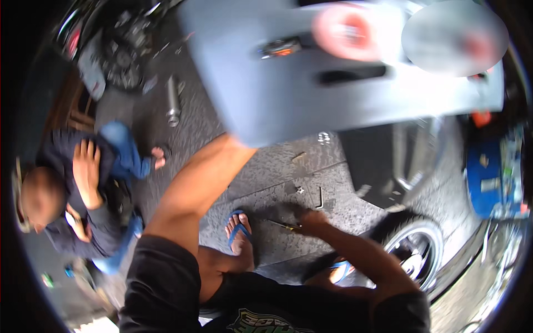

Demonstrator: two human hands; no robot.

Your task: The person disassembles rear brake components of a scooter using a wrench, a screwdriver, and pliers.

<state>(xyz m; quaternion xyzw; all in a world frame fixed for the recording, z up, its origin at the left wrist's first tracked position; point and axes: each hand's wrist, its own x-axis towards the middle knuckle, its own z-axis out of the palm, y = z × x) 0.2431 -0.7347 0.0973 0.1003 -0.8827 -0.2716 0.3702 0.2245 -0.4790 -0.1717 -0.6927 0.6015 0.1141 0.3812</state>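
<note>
At the upper middle, a large pale grey tabletop or panel [222, 61] is blurred by motion. My left hand [236, 139] is at its lower edge, fingers hidden. On that surface lie a black-and-orange object [280, 49] and a blurred pink round item [347, 30]. My right hand [311, 221], lower middle, is closed round a slim tool with a yellow handle [286, 226], held low over the grey tiled floor. A black L-shaped key [320, 198] and a small star-shaped metal piece [300, 189] lie just beyond that hand.
At left, a person [83, 200] in dark top and jeans sits low. Behind are motorcycle parts [125, 61] and a silver cylinder [172, 100]. At right stand a dark panel [372, 166] and a blue container [482, 177]; a wheel [425, 238] lies beside my right arm.
</note>
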